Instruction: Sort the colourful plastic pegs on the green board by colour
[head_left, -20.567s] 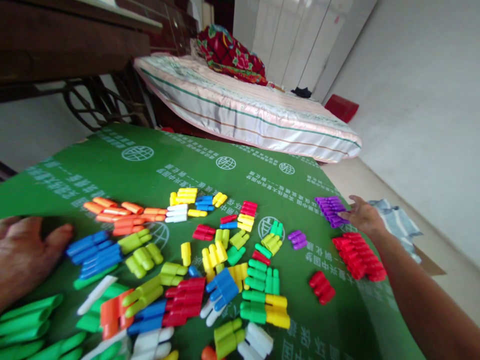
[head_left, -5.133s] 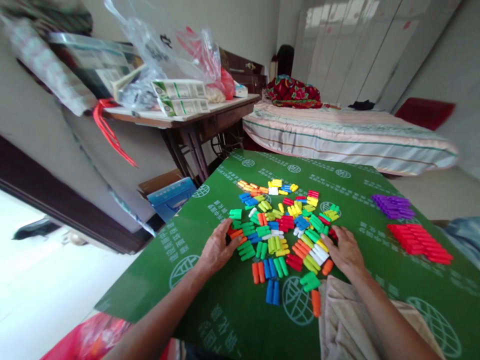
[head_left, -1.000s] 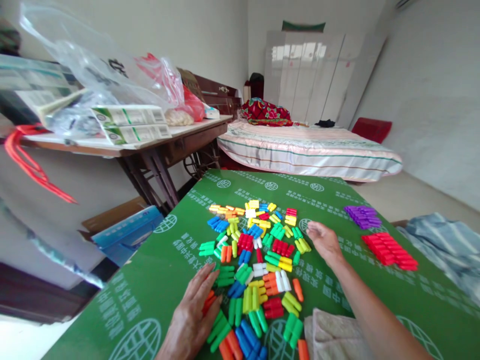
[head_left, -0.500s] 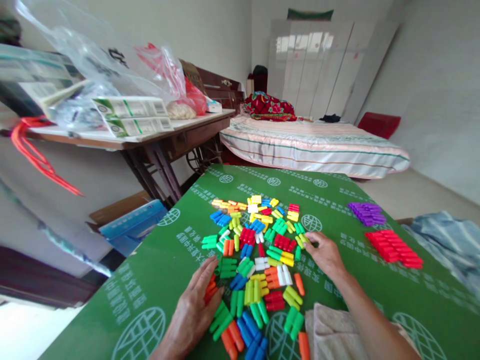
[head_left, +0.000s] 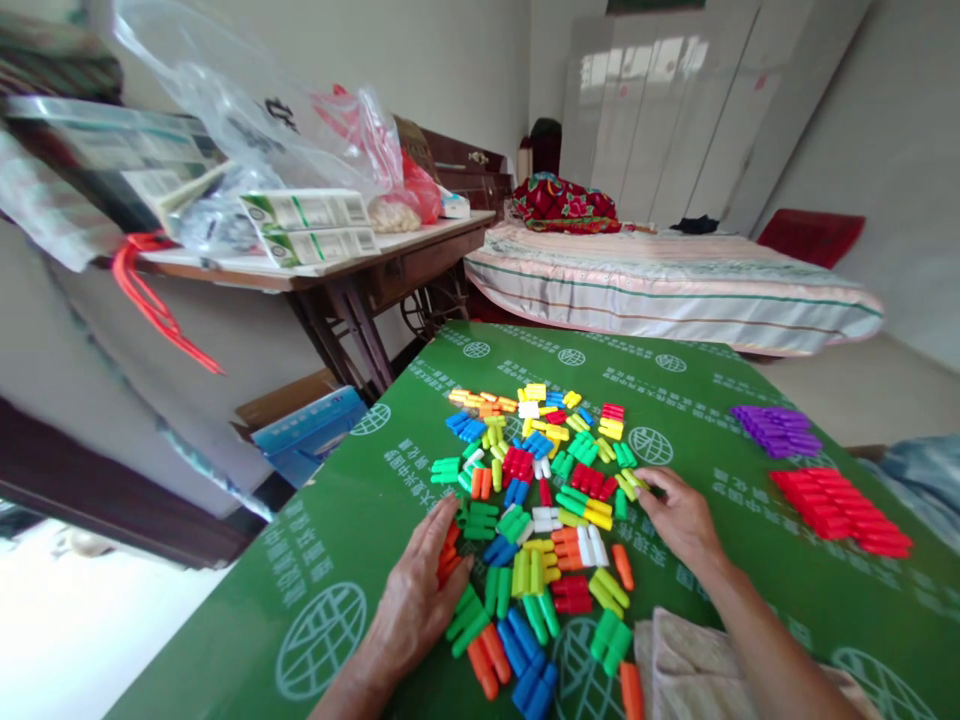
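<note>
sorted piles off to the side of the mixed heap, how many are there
2: a purple pile at the board's far right, and a red pile just nearer than it. Neither hand touches them.

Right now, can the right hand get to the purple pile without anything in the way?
Probably yes: the right hand rests at the mixed pile's edge, and only bare green board lies between it and the purple pile.
</note>
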